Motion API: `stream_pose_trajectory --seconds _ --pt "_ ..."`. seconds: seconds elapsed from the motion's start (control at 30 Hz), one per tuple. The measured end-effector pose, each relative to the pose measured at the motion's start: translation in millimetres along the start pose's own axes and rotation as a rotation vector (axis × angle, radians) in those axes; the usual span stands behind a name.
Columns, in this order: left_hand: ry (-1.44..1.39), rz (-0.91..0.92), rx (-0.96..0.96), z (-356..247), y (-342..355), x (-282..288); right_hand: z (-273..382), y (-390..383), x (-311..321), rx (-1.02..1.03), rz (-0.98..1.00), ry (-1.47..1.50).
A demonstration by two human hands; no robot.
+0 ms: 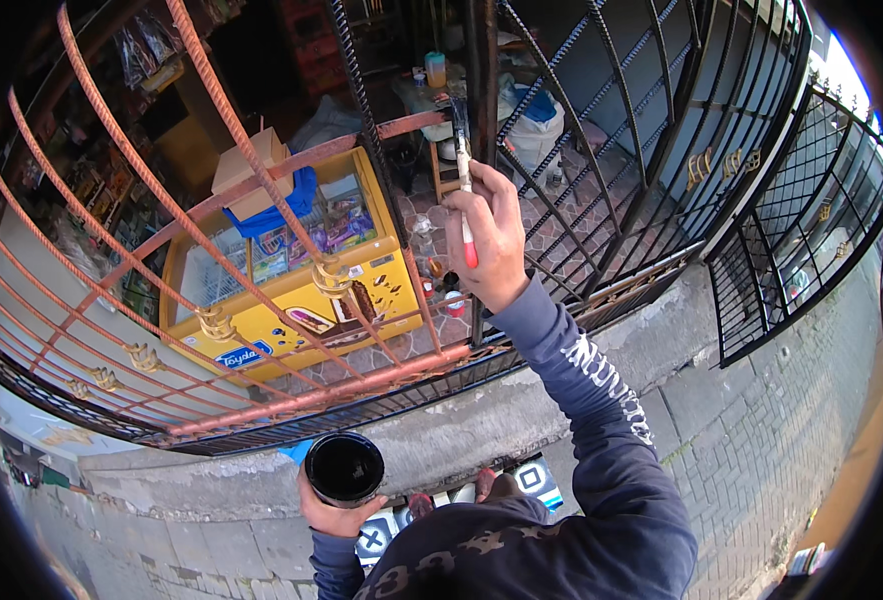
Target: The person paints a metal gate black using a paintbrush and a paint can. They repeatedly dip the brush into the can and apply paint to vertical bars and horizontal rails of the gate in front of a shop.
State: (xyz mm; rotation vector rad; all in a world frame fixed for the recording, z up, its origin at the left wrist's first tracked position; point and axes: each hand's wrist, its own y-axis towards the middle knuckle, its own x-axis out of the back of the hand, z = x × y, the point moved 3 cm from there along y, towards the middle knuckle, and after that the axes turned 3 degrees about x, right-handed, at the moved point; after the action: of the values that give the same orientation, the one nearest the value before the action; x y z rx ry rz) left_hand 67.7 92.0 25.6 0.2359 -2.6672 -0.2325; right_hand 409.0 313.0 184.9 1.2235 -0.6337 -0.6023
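Observation:
My right hand (494,228) is closed round a paintbrush (463,160) with a pale handle and a red end, raised in front of a metal grille. The dark bristles meet or nearly meet the end of a reddish-brown crossbar (413,124), beside a thick black upright (481,75). Bars on the grille's left are mostly reddish-brown; those on the right are black. Low down, my left hand (329,514) grips an open can (346,503) from below and the side. Glossy black paint (345,466) shows inside it.
Behind the bars stands a yellow chest freezer (386,288) with a cardboard box (245,172) and blue cloth (279,208) on top. A white sack (536,135) sits farther in. At right, another black grille panel (799,235) juts over the paved walkway (736,420). A concrete ledge (461,435) runs below the grille.

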Motion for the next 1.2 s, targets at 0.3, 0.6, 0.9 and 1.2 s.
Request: stream_pose_trajectory --seconds 0.3,0.6,0.9,1.2 --pt "-0.024 0.009 0.019 0 -2 0 6 -3 -7 0.062 0.041 -0.018" --pt "-0.015 0.004 -0.004 7 -1 7 26 3 -2 0.161 0.021 0.007" --pt "-0.027 0.025 0.056 8 -3 11 30 40 15 0.167 0.090 -0.052" --pt "-0.072 -0.017 0.043 2 -5 16 41 51 18 0.166 0.200 0.081"
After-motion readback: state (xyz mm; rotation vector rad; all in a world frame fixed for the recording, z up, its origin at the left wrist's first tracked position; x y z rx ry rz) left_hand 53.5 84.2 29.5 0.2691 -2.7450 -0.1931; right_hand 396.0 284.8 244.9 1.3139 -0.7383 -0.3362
